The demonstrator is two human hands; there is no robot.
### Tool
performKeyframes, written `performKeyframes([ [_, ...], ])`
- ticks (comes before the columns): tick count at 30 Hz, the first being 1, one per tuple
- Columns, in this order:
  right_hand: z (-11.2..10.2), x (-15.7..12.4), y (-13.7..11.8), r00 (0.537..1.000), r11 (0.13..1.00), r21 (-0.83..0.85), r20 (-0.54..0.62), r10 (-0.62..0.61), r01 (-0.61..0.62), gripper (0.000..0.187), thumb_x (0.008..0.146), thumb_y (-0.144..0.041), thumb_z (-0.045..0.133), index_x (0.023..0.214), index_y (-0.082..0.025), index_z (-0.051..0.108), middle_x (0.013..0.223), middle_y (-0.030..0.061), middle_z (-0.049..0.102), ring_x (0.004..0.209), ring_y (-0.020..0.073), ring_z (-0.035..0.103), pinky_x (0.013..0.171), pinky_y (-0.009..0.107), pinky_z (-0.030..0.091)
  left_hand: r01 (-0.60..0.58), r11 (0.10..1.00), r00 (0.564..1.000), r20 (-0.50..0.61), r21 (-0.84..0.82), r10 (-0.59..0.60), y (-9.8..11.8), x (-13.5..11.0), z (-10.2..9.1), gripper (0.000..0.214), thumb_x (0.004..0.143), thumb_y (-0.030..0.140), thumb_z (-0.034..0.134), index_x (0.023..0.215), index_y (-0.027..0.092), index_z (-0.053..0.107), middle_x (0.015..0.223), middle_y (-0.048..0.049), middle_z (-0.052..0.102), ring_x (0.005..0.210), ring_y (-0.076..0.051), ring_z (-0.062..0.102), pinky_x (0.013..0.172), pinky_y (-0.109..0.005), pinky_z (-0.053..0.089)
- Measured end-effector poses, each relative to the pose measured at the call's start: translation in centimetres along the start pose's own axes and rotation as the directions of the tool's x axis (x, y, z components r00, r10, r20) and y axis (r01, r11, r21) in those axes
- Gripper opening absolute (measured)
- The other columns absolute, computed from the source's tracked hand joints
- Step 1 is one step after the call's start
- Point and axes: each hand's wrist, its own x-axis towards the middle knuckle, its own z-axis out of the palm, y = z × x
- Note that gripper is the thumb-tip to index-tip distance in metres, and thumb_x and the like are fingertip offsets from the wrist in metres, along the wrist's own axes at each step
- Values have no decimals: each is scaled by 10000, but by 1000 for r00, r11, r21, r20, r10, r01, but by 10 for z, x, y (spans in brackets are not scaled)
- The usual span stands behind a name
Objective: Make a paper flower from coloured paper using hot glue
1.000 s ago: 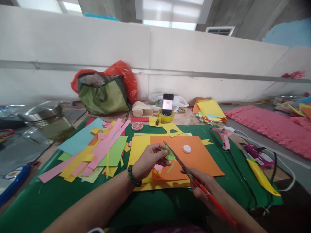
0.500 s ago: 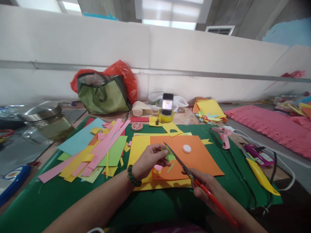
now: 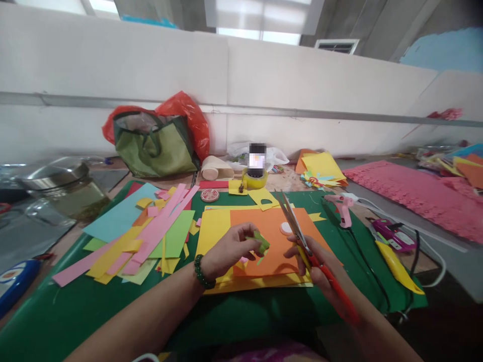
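My left hand (image 3: 230, 249) pinches a small folded green paper piece (image 3: 261, 243) above the orange sheet (image 3: 273, 241). A bracelet of dark green beads (image 3: 202, 274) circles that wrist. My right hand (image 3: 315, 266) grips red-handled scissors (image 3: 302, 239); their blades point up and away, clear of the green piece, nearly closed. A small white disc (image 3: 285, 229) lies on the orange sheet just behind the blades. Yellow sheets (image 3: 213, 229) lie under the orange one, all on a green mat (image 3: 75, 311).
Pink, yellow, green and blue paper strips (image 3: 151, 231) are heaped at left. A pink glue gun (image 3: 341, 208), a purple tool (image 3: 392, 236) and a yellow tool (image 3: 400, 266) lie at right. A phone (image 3: 257, 161) stands in a tape roll at the back, beside an olive bag (image 3: 156, 146). A glass jar (image 3: 62, 188) sits far left.
The scissors have swung off the green piece and now point up and away. My left hand has kept hold of the green piece. The view has shifted slightly.
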Motion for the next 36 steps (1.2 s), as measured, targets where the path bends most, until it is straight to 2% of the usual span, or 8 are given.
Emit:
performKeyframes([
  [3, 6, 9, -12, 998, 999, 19, -44, 52, -51, 637, 813, -671, 483, 1228, -188, 462, 922, 77, 602, 603, 118, 459, 556, 269, 427, -1, 1000, 997, 83, 9, 0, -1, -1, 1, 204, 647, 278, 683, 724, 177, 524, 671, -2, 653, 583, -105, 585, 552, -208, 426],
  [6, 18, 18, -25, 988, 992, 75, -102, 113, -106, 496, 805, -542, 586, 1157, -212, 471, 891, 41, 585, 620, 114, 482, 568, 261, 435, -19, 999, 992, 125, 46, 13, -3, -1, 0, 239, 660, 341, 702, 700, 163, 548, 612, 15, 588, 542, -93, 536, 544, -213, 401],
  [11, 35, 29, -32, 966, 969, 201, -180, 183, -146, 368, 768, -392, 637, 1043, -208, 476, 717, -36, 482, 560, 95, 459, 501, 231, 392, -56, 992, 992, 115, 109, 43, -1, -2, -2, 230, 675, 367, 684, 709, 157, 598, 597, 40, 513, 531, -82, 486, 524, -208, 366],
  [15, 38, 29, -29, 963, 969, 203, -195, 184, -144, 372, 768, -407, 645, 1029, -200, 478, 710, -40, 445, 551, 88, 431, 482, 223, 362, -59, 991, 995, 90, 116, 49, 0, -2, -1, 220, 689, 366, 667, 691, 161, 589, 625, 28, 552, 545, -83, 504, 533, -203, 383],
  [18, 33, 23, -25, 985, 977, 193, -130, 113, -87, 495, 795, -548, 595, 1128, -211, 452, 816, 2, 484, 611, 104, 446, 510, 232, 380, -22, 996, 998, 57, 83, 17, -1, -1, -3, 225, 685, 363, 669, 698, 159, 577, 693, -4, 626, 553, -83, 533, 534, -200, 399],
  [22, 11, 9, -15, 999, 996, 84, 48, -3, -1, 687, 806, -735, 413, 1256, -215, 420, 924, 54, 496, 679, 134, 441, 574, 263, 415, -54, 998, 998, 39, -20, 55, 0, 1, -9, 262, 681, 370, 691, 683, 159, 535, 712, -35, 668, 547, -86, 545, 551, -210, 431],
  [27, -18, -12, -3, 962, 993, -85, 254, 98, -79, 731, 794, -765, 394, 1249, -200, 481, 870, 52, 540, 625, 129, 447, 567, 255, 405, -62, 996, 998, 23, -57, 64, 7, 1, -17, 215, 656, 309, 686, 650, 165, 526, 639, -16, 644, 574, -109, 582, 567, -218, 457],
  [36, -21, -26, -18, 945, 960, -256, 269, 187, -117, 757, 757, -753, 490, 1272, -199, 524, 796, 47, 565, 650, 160, 496, 562, 251, 410, -75, 993, 997, 17, 89, 74, 13, -2, -19, 88, 602, 209, 579, 561, 177, 508, 540, 21, 569, 509, -97, 545, 536, -216, 460],
])
